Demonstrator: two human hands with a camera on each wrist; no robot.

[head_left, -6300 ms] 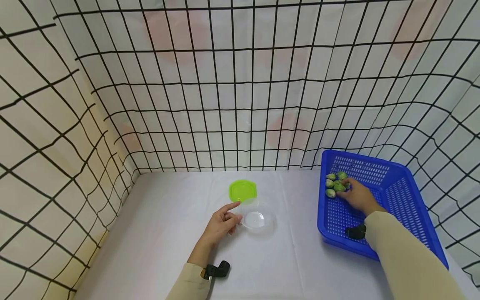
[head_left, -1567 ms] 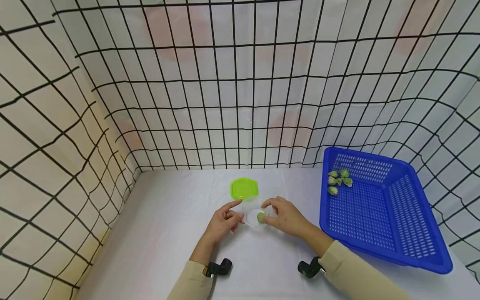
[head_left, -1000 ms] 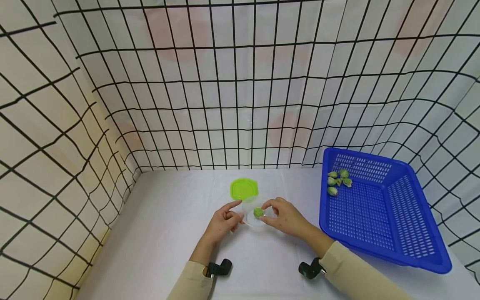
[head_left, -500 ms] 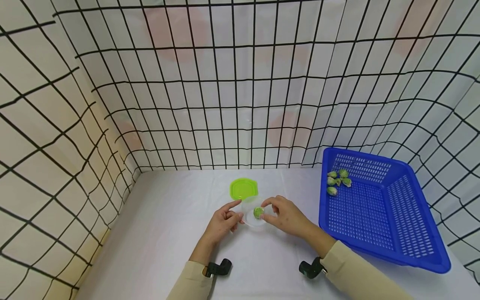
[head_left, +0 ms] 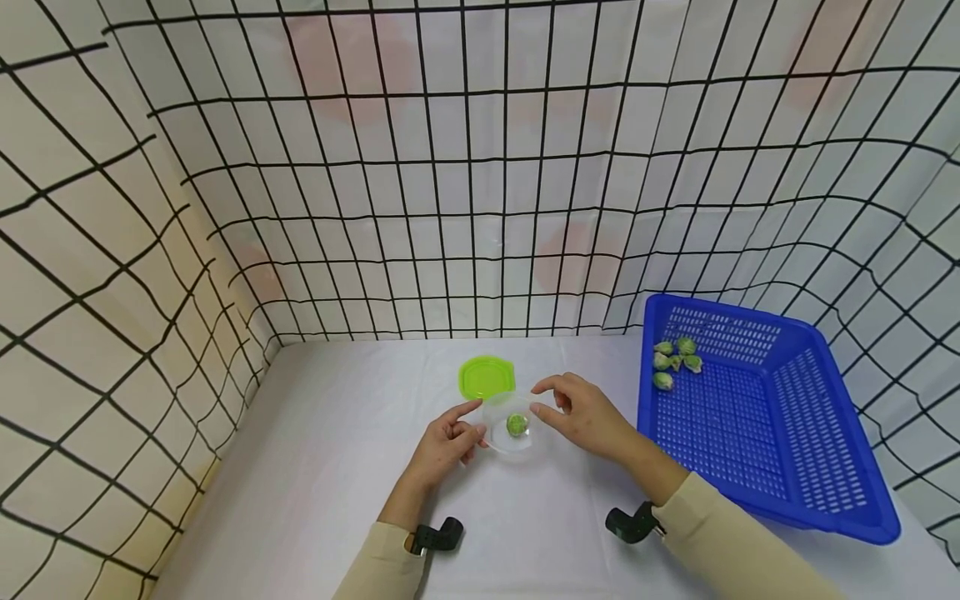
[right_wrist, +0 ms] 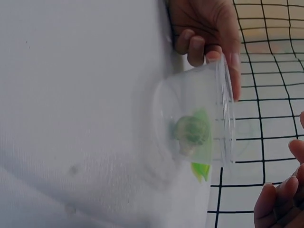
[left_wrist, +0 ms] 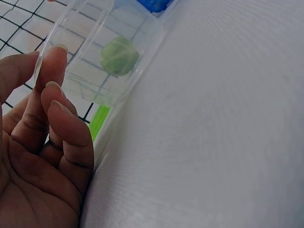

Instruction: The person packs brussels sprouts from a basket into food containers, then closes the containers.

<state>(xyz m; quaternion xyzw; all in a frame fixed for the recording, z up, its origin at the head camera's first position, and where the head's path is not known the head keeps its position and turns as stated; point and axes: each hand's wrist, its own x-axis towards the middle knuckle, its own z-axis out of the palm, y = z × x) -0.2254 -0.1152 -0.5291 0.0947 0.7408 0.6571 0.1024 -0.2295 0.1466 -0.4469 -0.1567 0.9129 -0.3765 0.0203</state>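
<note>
A clear round plastic container stands upright on the white table. One Brussels sprout lies on its bottom, seen through the wall in both wrist views. My left hand pinches the container's rim between thumb and index finger, its other fingers curled beside the wall. Just above the right side of the rim is my right hand. Its thumb and index finger are spread apart, with nothing between them. In the right wrist view, the fingers of the right hand show only at the lower right edge.
A green lid lies flat just behind the container. To the right, a blue plastic basket holds several Brussels sprouts against its left wall. Black grid netting over white cloth rises behind and at both sides.
My right hand brought a Brussels sprout from the basket, set it in the container and let go, then drew back up and rightward. The left hand stays at the rim.
</note>
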